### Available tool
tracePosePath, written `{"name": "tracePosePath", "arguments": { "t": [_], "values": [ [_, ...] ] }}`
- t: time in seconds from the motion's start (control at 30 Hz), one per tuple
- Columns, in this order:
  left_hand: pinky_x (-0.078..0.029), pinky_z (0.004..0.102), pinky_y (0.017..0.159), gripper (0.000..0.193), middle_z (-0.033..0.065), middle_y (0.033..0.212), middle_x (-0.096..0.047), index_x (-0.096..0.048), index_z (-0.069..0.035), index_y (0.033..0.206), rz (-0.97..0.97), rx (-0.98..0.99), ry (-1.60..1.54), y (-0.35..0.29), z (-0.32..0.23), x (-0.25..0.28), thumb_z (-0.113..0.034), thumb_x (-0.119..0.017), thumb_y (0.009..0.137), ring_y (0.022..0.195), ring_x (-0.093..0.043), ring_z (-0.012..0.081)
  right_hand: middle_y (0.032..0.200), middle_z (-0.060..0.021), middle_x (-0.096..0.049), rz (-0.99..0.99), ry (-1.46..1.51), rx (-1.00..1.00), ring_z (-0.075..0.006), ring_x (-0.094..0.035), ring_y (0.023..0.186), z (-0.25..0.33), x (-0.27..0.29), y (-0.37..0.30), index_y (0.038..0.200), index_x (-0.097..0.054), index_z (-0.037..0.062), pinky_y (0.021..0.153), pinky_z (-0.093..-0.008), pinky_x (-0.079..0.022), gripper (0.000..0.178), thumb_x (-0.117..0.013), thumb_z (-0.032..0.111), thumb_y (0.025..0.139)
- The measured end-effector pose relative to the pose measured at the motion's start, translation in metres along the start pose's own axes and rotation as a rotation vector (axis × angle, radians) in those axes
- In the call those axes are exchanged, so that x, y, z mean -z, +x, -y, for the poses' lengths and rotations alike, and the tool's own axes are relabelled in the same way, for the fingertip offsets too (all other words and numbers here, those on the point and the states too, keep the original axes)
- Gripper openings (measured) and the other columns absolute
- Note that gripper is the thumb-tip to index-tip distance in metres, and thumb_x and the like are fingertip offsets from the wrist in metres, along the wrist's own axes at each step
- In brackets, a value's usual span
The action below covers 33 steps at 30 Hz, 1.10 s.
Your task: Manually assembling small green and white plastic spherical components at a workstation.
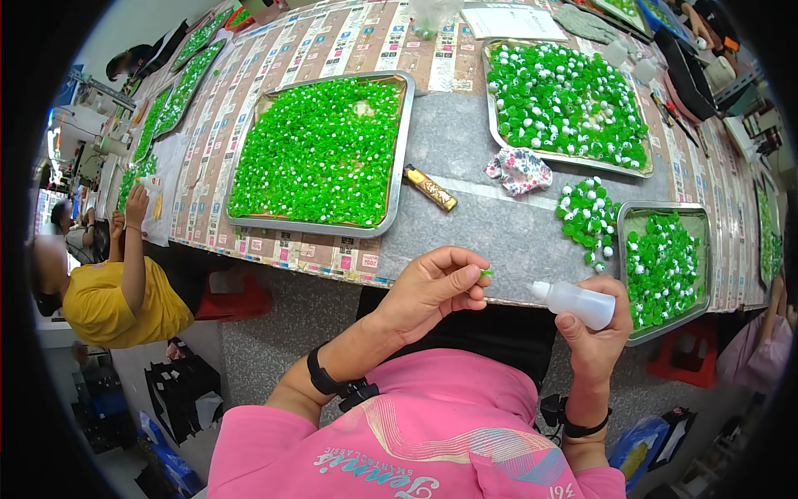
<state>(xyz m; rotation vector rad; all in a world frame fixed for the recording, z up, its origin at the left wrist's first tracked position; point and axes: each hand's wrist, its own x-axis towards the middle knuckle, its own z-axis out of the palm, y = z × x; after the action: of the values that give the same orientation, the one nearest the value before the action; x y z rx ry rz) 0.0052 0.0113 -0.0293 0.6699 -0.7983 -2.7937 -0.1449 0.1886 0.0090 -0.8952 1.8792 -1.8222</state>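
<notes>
My left hand (440, 291) is closed in a pinch at the table's front edge, and a small green plastic piece (487, 272) sticks out from between its fingertips. My right hand (600, 324) grips a translucent white squeeze bottle (582, 305), tilted so its white nozzle points left toward the pinched piece; the two are apart. Beyond the bottle lies a loose pile of green pieces with white balls (586, 218). A metal tray (706, 249) of similar green and white pieces stands right of my right hand.
Left is a large metal tray (407, 116) full of green pieces; another tray (494, 125) holds green-and-white ones at the far right. A lighter (430, 189) and a crumpled floral cloth (519, 171) lie between them. A co-worker in a yellow shirt (125, 303) sits at the left.
</notes>
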Motion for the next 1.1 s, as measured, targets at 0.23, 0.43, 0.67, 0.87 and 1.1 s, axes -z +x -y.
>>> {"name": "tracePosePath", "arguments": {
  "t": [0.23,0.43,0.67,0.87,1.1],
  "values": [
    [-0.056,0.0276,0.073,0.016,0.0067,0.091,-0.063,-0.059,-0.002,0.104,-0.022,0.01,0.023,0.001,0.0011,0.0013,-0.012,-0.056,0.092,0.077,-0.062,0.0108,0.089,-0.004,-0.056,-0.007,-0.04,-0.024,-0.0107,-0.054,0.078,0.0046,-0.0049,-0.0004,0.095,-0.058,0.0013,0.067,-0.0233,-0.044,0.042,-0.081,0.026,0.071],
    [-0.056,0.0273,0.072,0.016,0.0062,0.09,-0.063,-0.059,-0.003,0.103,-0.026,0.015,0.012,0.0016,0.0011,0.0015,-0.013,-0.057,0.091,0.076,-0.062,0.0102,0.088,-0.0049,-0.057,0.002,-0.05,-0.009,-0.0115,-0.054,0.077,0.0004,-0.0055,-0.001,0.095,-0.058,0.0006,0.066,-0.0237,-0.044,0.04,-0.08,0.025,0.072],
    [-0.056,0.0275,0.072,0.017,0.0062,0.09,-0.063,-0.059,-0.003,0.104,-0.026,0.016,0.014,0.0016,0.001,0.0019,-0.013,-0.057,0.091,0.076,-0.062,0.0102,0.088,-0.0055,-0.057,0.008,-0.066,-0.003,-0.0119,-0.054,0.077,0.0,-0.0055,-0.0009,0.095,-0.058,0.0,0.066,-0.0239,-0.043,0.039,-0.08,0.024,0.073],
    [-0.056,0.0273,0.072,0.016,0.006,0.09,-0.063,-0.059,-0.002,0.103,-0.023,0.021,0.016,0.0018,0.0008,0.0022,-0.013,-0.057,0.091,0.075,-0.062,0.01,0.087,-0.006,-0.057,0.012,-0.08,0.011,-0.0125,-0.054,0.077,-0.0011,-0.0063,-0.0001,0.095,-0.058,-0.0001,0.067,-0.0247,-0.043,0.039,-0.079,0.023,0.073],
    [-0.056,0.0269,0.071,0.017,0.0061,0.09,-0.063,-0.06,-0.002,0.103,-0.023,0.021,0.018,0.0024,0.0011,0.0023,-0.013,-0.057,0.091,0.075,-0.062,0.0099,0.087,-0.0064,-0.057,0.03,-0.098,0.039,-0.0135,-0.054,0.077,-0.0032,-0.0058,-0.0001,0.096,-0.058,0.0001,0.067,-0.0252,-0.043,0.039,-0.079,0.022,0.073]
  ]
}}
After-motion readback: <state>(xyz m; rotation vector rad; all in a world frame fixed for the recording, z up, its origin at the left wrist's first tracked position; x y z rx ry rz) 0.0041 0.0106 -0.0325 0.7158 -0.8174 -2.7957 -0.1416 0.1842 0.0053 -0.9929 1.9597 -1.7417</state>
